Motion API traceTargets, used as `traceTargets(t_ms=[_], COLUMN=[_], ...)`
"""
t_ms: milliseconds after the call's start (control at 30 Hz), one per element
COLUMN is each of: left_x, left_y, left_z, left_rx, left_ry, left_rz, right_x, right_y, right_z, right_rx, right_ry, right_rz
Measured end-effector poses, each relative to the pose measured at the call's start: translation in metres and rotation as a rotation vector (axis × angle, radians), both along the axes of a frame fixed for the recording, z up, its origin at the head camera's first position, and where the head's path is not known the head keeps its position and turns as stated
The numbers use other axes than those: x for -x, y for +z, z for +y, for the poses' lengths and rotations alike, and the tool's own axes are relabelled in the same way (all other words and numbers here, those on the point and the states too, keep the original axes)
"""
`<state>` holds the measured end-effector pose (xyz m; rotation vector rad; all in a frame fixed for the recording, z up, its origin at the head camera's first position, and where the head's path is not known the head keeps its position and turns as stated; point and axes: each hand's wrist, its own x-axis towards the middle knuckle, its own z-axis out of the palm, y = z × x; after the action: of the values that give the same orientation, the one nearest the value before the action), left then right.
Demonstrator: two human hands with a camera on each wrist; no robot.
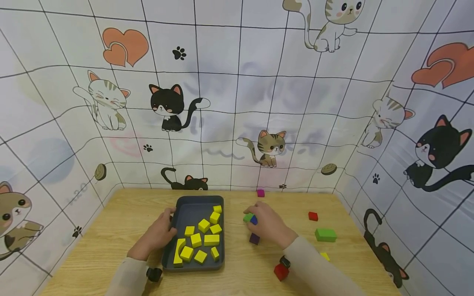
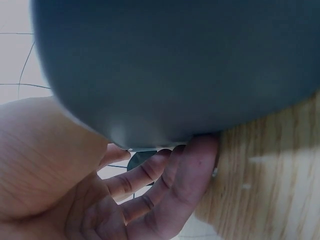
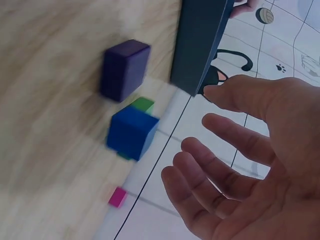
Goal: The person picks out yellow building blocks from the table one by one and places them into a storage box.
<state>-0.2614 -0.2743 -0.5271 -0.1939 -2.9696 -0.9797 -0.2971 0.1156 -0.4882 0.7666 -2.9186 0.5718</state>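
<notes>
My left hand (image 1: 157,234) holds the left side of a dark grey tray (image 1: 200,199), thumb at the rim. In the left wrist view its fingers (image 2: 192,175) bend against the tray's outer wall. Several yellow blocks (image 1: 203,225) lie in the tray, one of them an arch. To the right, my right hand (image 1: 272,224) hovers over the table with spread, relaxed fingers and nothing in its grasp. Below it sit a blue block (image 3: 132,132) and a green block (image 1: 247,217), partly overlapping. A dark purple block (image 1: 254,239) lies nearer to me.
A magenta block (image 1: 261,193) lies by the table's back edge. Right of my right arm are a red block (image 1: 312,216), a long green block (image 1: 326,235) and a partly covered yellow block (image 1: 325,256). Another red block (image 1: 281,272) lies beside the right wrist. Cat-printed cloth walls surround the table.
</notes>
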Motion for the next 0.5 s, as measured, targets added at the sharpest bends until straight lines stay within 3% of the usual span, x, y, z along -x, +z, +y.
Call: traceTargets(t_ms=[500], left_x=[0.001], left_y=[-0.004], left_z=[-0.002], left_rx=[0.012], left_ry=[0.003], left_rz=[-0.003], right_x=[-0.036], right_y=[-0.014], right_z=[0.065], right_rx=[0.017], right_ry=[-0.172], right_rz=[0.005])
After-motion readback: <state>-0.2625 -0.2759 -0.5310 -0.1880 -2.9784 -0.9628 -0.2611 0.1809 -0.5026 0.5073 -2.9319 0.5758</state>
